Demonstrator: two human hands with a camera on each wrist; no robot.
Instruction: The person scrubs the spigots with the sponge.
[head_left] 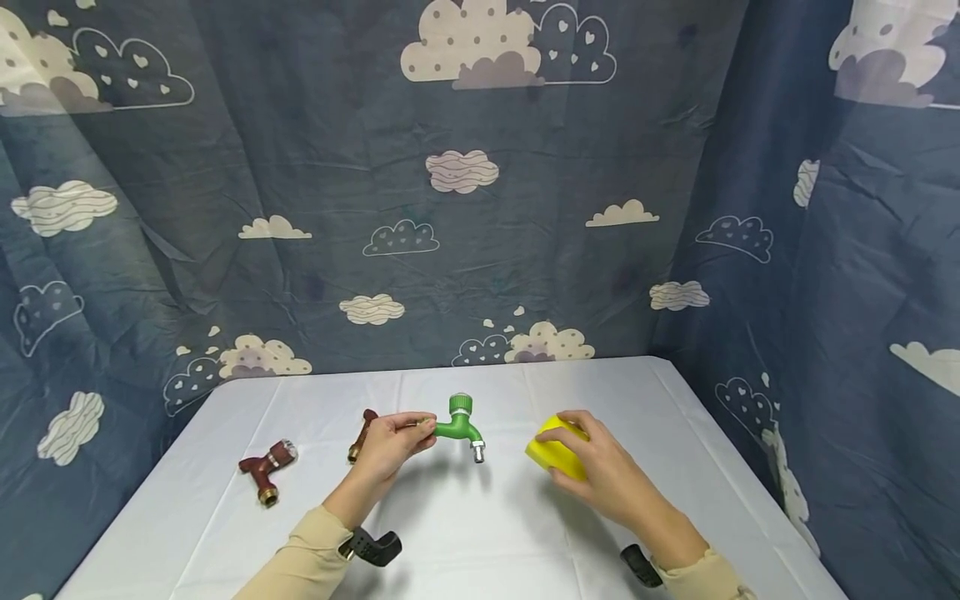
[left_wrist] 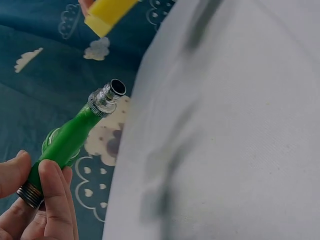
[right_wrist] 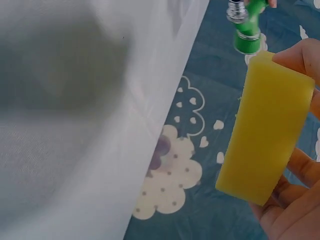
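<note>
My left hand (head_left: 392, 444) pinches a green faucet (head_left: 454, 428) by its threaded inlet end, above the table. The faucet's ribbed knob points up and its silver spout (left_wrist: 106, 97) hangs down on the right. In the left wrist view, thumb and fingers close around the threads. To the right, my right hand (head_left: 600, 467) grips a yellow sponge (head_left: 558, 448) between thumb and fingers, a short way from the faucet. The sponge (right_wrist: 267, 130) is a thick block, held by its edges in the right wrist view.
Two dark red faucets are on the left side of the white table (head_left: 495, 550): one faucet (head_left: 268, 472) lies in full view, another faucet (head_left: 362, 435) is partly hidden behind my left hand. A cloud-patterned curtain (head_left: 337, 167) surrounds the table's back and sides.
</note>
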